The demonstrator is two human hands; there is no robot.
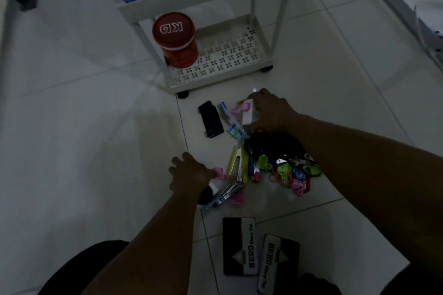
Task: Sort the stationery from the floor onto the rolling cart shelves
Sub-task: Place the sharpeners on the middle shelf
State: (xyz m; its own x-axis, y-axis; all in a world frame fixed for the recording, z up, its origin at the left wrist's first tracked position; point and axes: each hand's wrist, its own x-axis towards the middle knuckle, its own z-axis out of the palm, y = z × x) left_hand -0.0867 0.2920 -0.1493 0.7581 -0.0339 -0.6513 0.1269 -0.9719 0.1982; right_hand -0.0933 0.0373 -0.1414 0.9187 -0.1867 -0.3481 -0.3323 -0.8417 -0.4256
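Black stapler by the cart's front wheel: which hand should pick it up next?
Probably the left. The stapler lies free on the floor with bare tile on its left. The left hand holds only something small, while the right hand is grasping a white packet.

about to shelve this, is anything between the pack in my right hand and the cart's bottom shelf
Nothing visible: bare floor tile lies between the pack in the right hand and the bottom shelf, whose near half is bare.
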